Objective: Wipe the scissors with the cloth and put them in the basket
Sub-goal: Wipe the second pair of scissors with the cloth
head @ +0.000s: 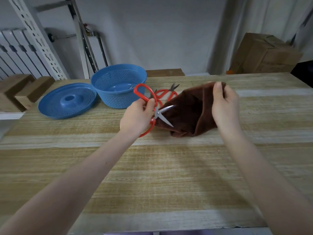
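Observation:
My left hand (137, 116) grips a pair of red-handled scissors (163, 114) by the handles, its silver blades spread apart and pointing right against a dark brown cloth (188, 109). My right hand (223, 104) pinches the cloth's upper edge and holds it lifted, while its lower part rests on the wooden table (152, 175). A second pair of red-handled scissors (166, 93) lies on the table behind the cloth. The blue perforated basket (118, 85) stands at the back left; something metal shows inside it.
A blue perforated lid (67, 100) lies beside the basket on its left. Wooden blocks (22, 90) sit at the far left edge. A cardboard box (264, 55) stands behind the table at the right, and a radiator (18, 53) and metal rails are at the back left.

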A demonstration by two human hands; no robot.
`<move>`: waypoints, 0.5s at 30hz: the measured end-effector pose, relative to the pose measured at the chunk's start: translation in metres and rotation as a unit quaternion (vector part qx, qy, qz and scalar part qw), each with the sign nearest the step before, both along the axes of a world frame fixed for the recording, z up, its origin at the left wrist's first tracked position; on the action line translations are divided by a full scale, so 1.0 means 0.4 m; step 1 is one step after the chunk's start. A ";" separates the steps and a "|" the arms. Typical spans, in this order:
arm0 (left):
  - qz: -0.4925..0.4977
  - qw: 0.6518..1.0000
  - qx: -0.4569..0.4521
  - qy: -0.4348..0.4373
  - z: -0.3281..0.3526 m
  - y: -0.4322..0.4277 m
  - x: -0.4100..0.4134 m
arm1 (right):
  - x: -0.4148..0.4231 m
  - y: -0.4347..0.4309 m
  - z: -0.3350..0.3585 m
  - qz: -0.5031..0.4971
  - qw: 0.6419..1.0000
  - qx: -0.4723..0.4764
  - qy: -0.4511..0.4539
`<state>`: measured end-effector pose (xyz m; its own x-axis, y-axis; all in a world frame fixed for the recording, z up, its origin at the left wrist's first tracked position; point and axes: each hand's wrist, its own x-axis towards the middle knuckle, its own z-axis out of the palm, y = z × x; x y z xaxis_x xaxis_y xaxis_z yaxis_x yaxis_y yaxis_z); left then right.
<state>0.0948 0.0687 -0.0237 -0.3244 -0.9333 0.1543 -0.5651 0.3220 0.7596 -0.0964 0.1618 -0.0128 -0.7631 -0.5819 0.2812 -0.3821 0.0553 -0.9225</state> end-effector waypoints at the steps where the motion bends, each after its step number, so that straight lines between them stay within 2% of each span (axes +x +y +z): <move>1: -0.006 0.999 -0.021 -0.032 0.003 0.007 -0.003 | 0.006 -0.011 0.014 -0.018 1.000 -0.020 0.008; 3: -0.010 0.996 -0.046 -0.070 0.009 0.021 -0.011 | 0.027 -0.032 0.037 -0.026 0.996 -0.078 0.042; 4: -0.012 0.995 -0.054 -0.081 0.010 0.027 -0.014 | 0.042 -0.039 0.044 0.000 0.992 -0.099 0.074; 6: -0.015 0.994 -0.063 -0.088 0.011 0.032 -0.018 | 0.081 -0.045 0.043 0.133 0.973 -0.115 0.148; 8: -0.016 0.995 -0.064 -0.080 0.012 0.029 -0.016 | 0.117 -0.043 0.015 0.254 0.937 -0.055 0.232; 9: -0.018 0.995 -0.062 -0.071 0.010 0.026 -0.016 | 0.124 -0.043 -0.003 0.281 0.921 -0.017 0.267; 11: -0.022 0.997 -0.049 -0.048 0.003 0.023 -0.016 | 0.127 -0.040 -0.026 0.291 0.913 0.030 0.284; 13: -0.022 0.999 -0.032 -0.026 -0.003 0.019 -0.017 | 0.121 -0.034 -0.036 0.285 0.922 0.045 0.260; 15: -0.025 1.000 -0.015 -0.011 -0.008 0.016 -0.020 | 0.115 -0.032 -0.030 0.276 0.914 0.065 0.291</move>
